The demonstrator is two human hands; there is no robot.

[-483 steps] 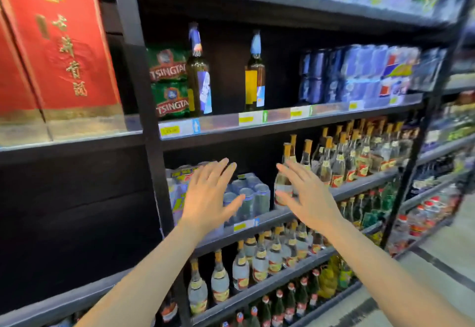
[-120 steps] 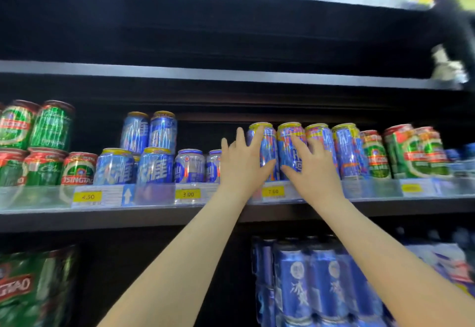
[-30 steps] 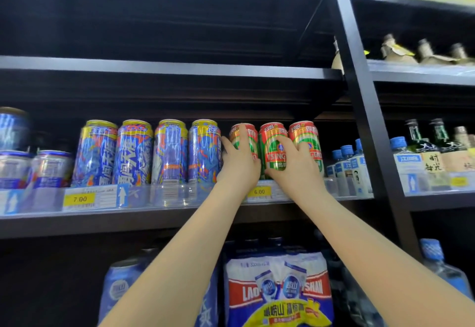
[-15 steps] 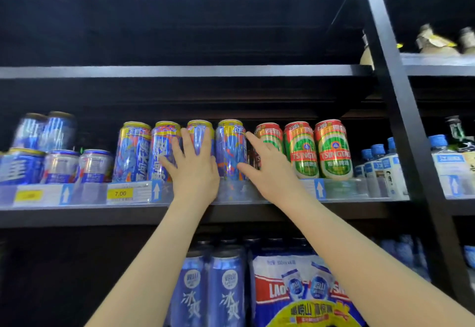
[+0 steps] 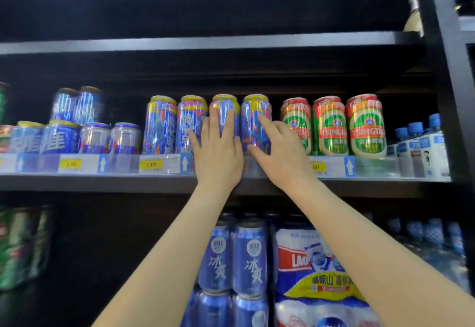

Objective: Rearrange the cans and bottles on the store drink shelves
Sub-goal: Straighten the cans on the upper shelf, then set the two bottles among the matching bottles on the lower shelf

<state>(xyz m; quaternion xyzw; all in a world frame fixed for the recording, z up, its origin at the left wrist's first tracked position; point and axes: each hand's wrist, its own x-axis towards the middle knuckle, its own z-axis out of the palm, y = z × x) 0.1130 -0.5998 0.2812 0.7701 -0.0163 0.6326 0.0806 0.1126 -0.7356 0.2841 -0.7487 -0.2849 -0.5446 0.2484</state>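
Several tall blue and yellow cans (image 5: 160, 123) stand in a row on the middle shelf (image 5: 102, 184). My left hand (image 5: 218, 152) lies flat with straight fingers against the third can (image 5: 225, 111) of that row. My right hand (image 5: 279, 152) touches the fourth can (image 5: 257, 118), fingers straight and thumb spread below. To the right stand three green and red Tsingtao cans (image 5: 331, 126). Neither hand grips a can.
Short blue cans (image 5: 61, 139), some stacked, sit at the left of the shelf. Small bottles with blue caps (image 5: 421, 144) stand at the right beside the black upright post (image 5: 452, 70). Below are blue cans (image 5: 234, 257) and a wrapped multipack (image 5: 313, 275). Price tags line the shelf edge.
Both hands have stayed on the blue and yellow cans; my left hand shifted a little right onto the third can, and my right hand now rests on the fourth.
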